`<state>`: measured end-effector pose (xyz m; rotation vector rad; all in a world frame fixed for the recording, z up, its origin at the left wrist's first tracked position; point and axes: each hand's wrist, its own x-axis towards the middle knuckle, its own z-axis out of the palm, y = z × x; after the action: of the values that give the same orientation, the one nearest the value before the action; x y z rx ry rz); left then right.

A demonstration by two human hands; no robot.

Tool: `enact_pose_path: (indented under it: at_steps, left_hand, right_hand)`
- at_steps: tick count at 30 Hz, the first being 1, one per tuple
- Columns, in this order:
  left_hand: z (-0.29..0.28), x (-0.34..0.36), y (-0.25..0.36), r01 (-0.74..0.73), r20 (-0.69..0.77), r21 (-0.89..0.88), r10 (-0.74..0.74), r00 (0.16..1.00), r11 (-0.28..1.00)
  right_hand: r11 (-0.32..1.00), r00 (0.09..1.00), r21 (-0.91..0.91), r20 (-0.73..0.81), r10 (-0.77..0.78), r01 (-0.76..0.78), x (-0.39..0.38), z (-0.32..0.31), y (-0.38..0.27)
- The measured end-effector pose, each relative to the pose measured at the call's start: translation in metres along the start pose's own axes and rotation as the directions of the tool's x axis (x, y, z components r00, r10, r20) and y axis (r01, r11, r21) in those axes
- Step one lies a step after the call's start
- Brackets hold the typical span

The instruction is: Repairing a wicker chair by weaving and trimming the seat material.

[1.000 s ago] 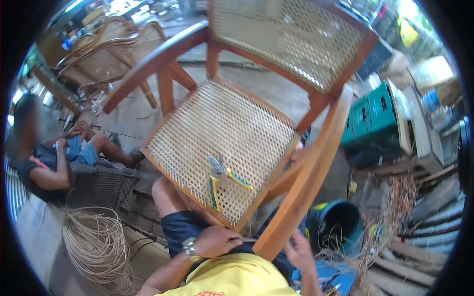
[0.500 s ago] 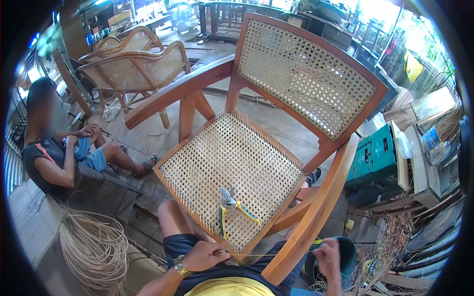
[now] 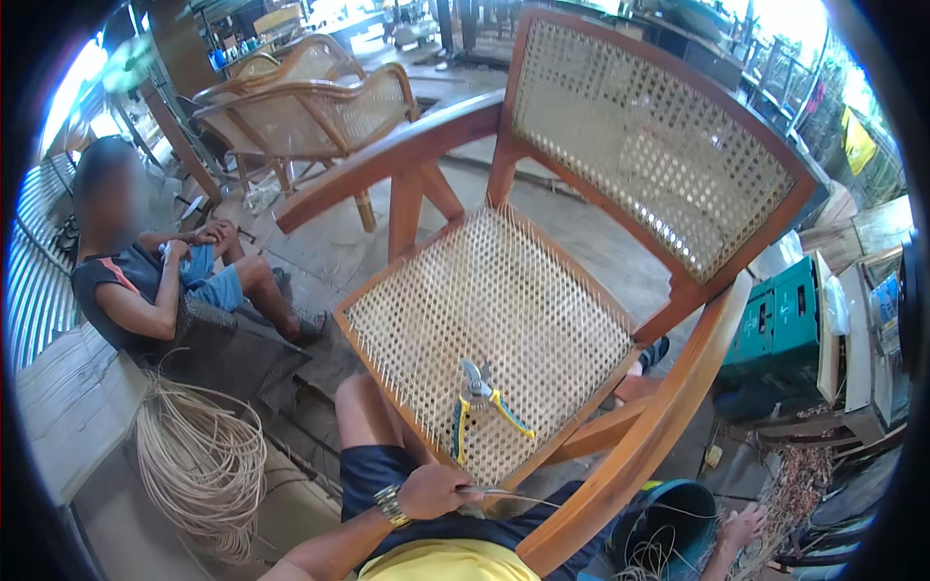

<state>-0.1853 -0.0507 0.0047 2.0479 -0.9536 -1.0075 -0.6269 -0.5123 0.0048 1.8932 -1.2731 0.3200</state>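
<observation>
A wooden armchair [image 3: 601,479] stands before me, its seat of woven cane [image 3: 484,320] with short cane ends sticking up along the edges. Pruning shears [image 3: 475,387] with yellow-and-blue handles lie on the seat, jaws apart. My left hand [image 3: 433,492], a watch at its wrist, is closed in a pinch on a thin cane strand [image 3: 518,498] by the seat's front corner. The strand runs right and passes behind the armrest. Beyond the armrest my right hand [image 3: 741,528] is past the bucket, thumb and finger seemingly pinched on the strand's far part, other fingers loosely spread.
A dark green bucket [image 3: 712,513] with cane scraps stands right of my legs. At left hangs a cane bundle [image 3: 199,455]; a person [image 3: 126,261] sits behind it. Green crates [image 3: 765,329] stand at right, above a shavings heap [image 3: 794,484]. Rattan chairs [image 3: 310,116] stand farther back.
My right hand has moved right, away from the armrest and past the bucket. My left hand stays by the seat corner, pinching the strand. The whole view has shifted slightly.
</observation>
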Motion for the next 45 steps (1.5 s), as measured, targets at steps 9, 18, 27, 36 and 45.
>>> enact_pose_path:
  at_steps: [9, 18, 27, 36, 45]
  left_hand:
    - [0.072, 0.040, 0.049, -0.316, 0.056, 0.013, 0.315, 0.947, 0.949]
    - [0.057, 0.037, 0.050, -0.190, -0.102, -0.002, 0.189, 0.977, 0.982]
    - [0.044, 0.048, 0.046, -0.207, -0.399, -0.102, 0.151, 0.904, 0.973]
    - [0.038, 0.031, 0.022, 0.011, 0.061, -0.467, 0.019, 0.998, 0.884]
    - [0.022, 0.026, 0.023, 0.097, 0.073, -0.400, -0.074, 0.995, 0.911]
  right_hand:
    - [-0.123, 0.570, 0.869, 0.202, -0.797, -0.480, -0.031, -0.216, -0.205]
    - [-0.149, 0.470, 0.731, 0.255, -0.845, -0.666, -0.064, -0.210, -0.233]
    - [0.156, 0.291, 0.727, 0.449, -0.845, -0.669, -0.027, -0.232, -0.260]
    - [0.033, 0.212, 0.548, 0.378, -0.901, -0.836, -0.029, -0.237, -0.269]
    - [-0.329, 0.580, 0.820, 0.004, -0.815, -0.468, -0.067, -0.220, -0.290]
